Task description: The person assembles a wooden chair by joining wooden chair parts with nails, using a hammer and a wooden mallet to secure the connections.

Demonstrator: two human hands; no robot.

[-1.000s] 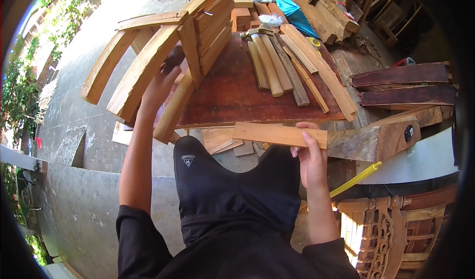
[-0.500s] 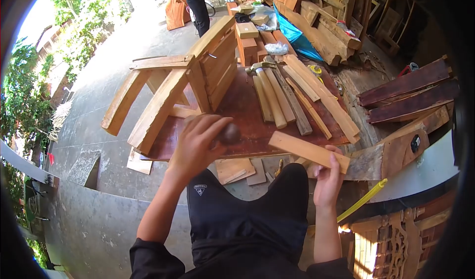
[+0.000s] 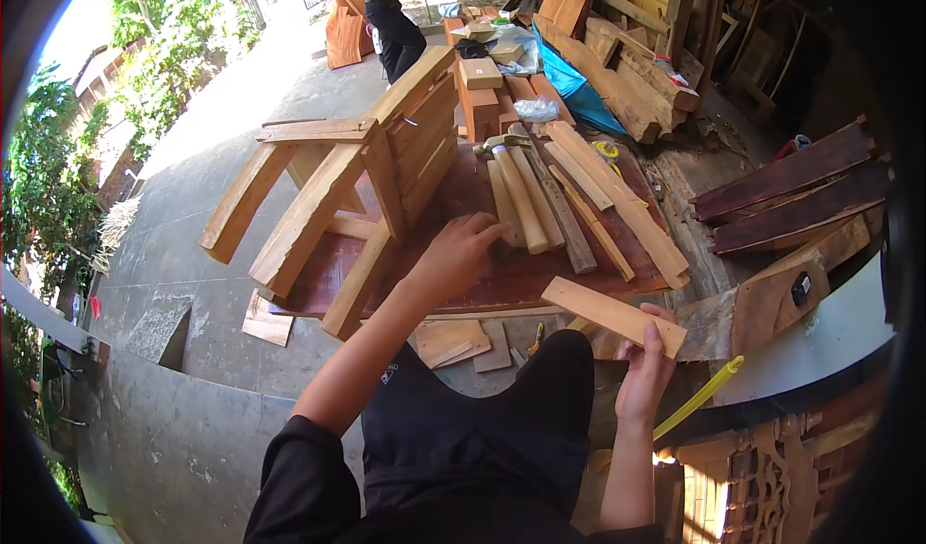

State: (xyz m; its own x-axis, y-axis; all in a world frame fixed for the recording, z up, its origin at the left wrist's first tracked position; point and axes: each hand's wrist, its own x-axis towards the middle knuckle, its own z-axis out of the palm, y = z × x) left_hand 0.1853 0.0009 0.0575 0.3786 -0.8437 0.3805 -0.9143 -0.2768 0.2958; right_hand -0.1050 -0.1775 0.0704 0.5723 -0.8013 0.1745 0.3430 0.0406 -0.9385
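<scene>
My right hand [image 3: 644, 375] grips a short flat wooden slat [image 3: 608, 312] near its right end, above the front edge of the dark red tabletop [image 3: 453, 288]. Over that tabletop, my left hand [image 3: 455, 253] reaches forward, its fingertips at the near end of a short wooden stick [image 3: 504, 206]. Its back faces me, so what its fingers hold, if anything, is hidden. Beside that stick lie a hammer [image 3: 521, 202] and several long wooden strips [image 3: 561, 211]. Left of them, a wooden chair-like frame [image 3: 328, 202] rests tipped over on the tabletop.
Behind the table are stacked wood blocks [image 3: 479, 105], a blue sheet [image 3: 576, 86] and heavy timbers [image 3: 666, 95]. Dark planks [image 3: 796, 182] lie to the right. Wood offcuts [image 3: 453, 341] lie below the front edge. Another person [image 3: 395, 33] is in the background.
My left hand has moved right and forward to the sticks. A dark round thing beside it earlier no longer shows. My right hand keeps hold of the slat, and the background person has shifted.
</scene>
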